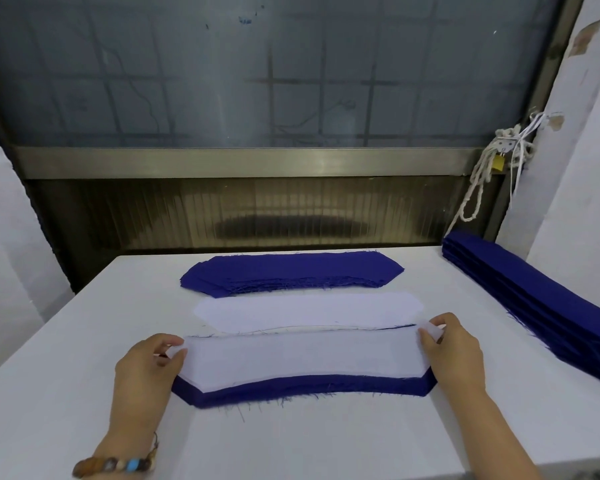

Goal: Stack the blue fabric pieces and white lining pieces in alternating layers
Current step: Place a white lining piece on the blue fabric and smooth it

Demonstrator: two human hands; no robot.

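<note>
A: Where's the top white lining piece [302,358]?

B: On the near blue fabric stack [312,388], on the white table [84,323].

A: The hands?

B: Left hand [146,368] and right hand [454,351] each pinch an end, fingers closed on the lining. The loose blue fabric pile [291,273] lies behind.

Frosted window [274,71] (barred), white table [326,438]
</note>
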